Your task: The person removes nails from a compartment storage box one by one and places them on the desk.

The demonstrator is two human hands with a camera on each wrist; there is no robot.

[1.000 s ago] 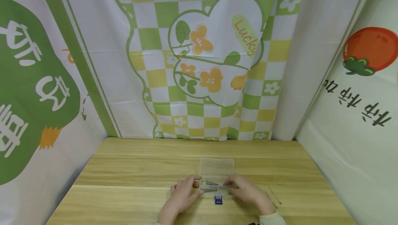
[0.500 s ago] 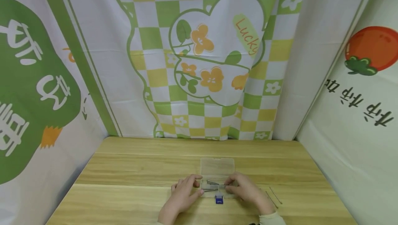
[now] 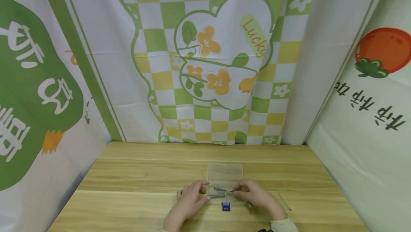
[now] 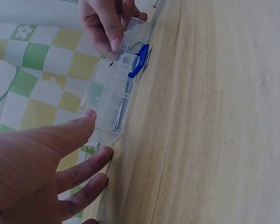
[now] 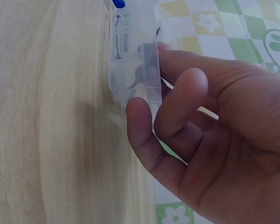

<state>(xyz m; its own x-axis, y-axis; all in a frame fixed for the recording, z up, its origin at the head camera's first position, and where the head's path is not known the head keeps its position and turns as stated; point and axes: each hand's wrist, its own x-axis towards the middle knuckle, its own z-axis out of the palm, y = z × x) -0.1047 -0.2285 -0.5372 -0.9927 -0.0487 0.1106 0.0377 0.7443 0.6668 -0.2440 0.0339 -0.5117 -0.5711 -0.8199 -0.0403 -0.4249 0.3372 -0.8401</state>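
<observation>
So, from my remote seat, the left hand sits at the left end of the open plastic box, fingers apart, gripping nothing. Two or more nails lie roughly crosswise in it, mostly left of the blue latch. I see the right hand pinching another nail, its tip pointing left. Farther right, the loose nail slants on the bench, nearer the right hand.
</observation>
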